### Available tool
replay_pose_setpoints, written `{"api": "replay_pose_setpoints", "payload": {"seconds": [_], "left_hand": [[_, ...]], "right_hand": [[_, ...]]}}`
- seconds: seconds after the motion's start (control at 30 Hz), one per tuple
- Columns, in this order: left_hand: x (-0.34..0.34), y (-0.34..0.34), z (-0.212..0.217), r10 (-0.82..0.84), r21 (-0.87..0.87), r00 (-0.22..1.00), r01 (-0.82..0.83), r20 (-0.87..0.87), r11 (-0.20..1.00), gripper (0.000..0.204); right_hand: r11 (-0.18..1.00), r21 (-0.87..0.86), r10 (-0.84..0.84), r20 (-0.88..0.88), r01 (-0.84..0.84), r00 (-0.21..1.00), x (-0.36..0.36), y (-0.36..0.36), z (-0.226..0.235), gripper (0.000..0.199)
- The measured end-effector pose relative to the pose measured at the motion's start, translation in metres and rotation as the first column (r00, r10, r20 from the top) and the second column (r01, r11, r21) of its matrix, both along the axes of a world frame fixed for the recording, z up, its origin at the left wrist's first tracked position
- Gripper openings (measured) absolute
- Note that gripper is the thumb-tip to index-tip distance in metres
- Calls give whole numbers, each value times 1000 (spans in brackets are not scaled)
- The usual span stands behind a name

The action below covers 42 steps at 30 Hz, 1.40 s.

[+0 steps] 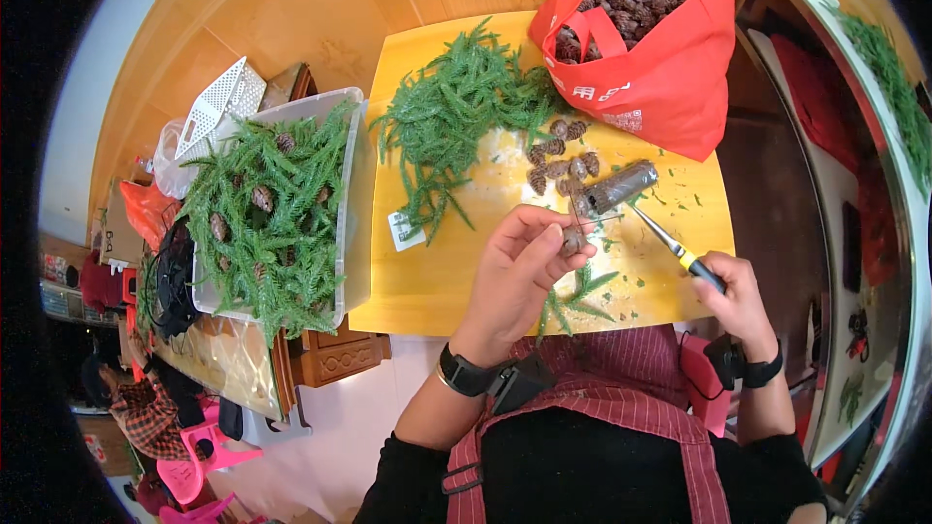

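Standing at the left of the frame, a clear plastic bin (351, 233) heaped with green conifer sprigs (267, 218) and a few brown pine cones (262, 198); a white perforated tray (221, 102) behind it at upper left; a yellow wooden table (427, 281) filling the centre; a loose pile of green branches (447, 116) on its upper part, a small white tag (406, 230) just below the pile; a cluster of pine cones (561, 160) in the middle of the table, beside a roll of dark wire (621, 186); left hand (519, 267), lower centre, fingers curled shut on a small pine cone (573, 239) held above the table edge, a green sprig (581, 293) lying just beneath it; right hand (736, 296), lower right, closed around the yellow-and-black handle of a pair of slim pliers (670, 245), their metal tip pointing up-left toward the wire roll; the two hands apart; a red bag (670, 78) full of pine cones at the upper right, resting on the table's far corner; scattered green needle scraps (680, 199) below the bag.
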State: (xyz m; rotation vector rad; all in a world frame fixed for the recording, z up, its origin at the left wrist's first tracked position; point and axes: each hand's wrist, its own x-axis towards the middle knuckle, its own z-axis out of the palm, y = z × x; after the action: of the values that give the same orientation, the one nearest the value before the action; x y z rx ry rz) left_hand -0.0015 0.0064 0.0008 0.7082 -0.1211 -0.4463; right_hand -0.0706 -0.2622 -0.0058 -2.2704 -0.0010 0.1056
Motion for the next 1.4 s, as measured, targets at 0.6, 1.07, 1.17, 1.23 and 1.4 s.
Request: {"api": "replay_pose_setpoints", "payload": {"seconds": [0.6, 1.07, 1.17, 1.23, 1.4], "left_hand": [[-4, 0, -1, 3, 69, 999, -5, 43, 998, 11], [-5, -5, -1, 122, 154, 983, -142, 137, 978, 12], [-5, -7, -6, 156, 404, 699, -565, 698, 719, 13], [-7, -7, -4, 165, 375, 656, -600, 737, 706, 14], [-3, -4, 17, 155, 115, 987, -158, 31, 981, 17]], "right_hand": [[979, -76, 205, 389, -190, 898, 19, 50, 34, 24], [974, -136, 221, 412, -180, 884, 19, 53, 28, 27], [982, -102, 187, 391, -159, 901, 18, 58, 27, 26], [984, -82, 175, 373, -156, 911, 18, 59, 27, 26], [983, -101, 181, 464, -152, 867, 19, 58, 26, 26]]}}
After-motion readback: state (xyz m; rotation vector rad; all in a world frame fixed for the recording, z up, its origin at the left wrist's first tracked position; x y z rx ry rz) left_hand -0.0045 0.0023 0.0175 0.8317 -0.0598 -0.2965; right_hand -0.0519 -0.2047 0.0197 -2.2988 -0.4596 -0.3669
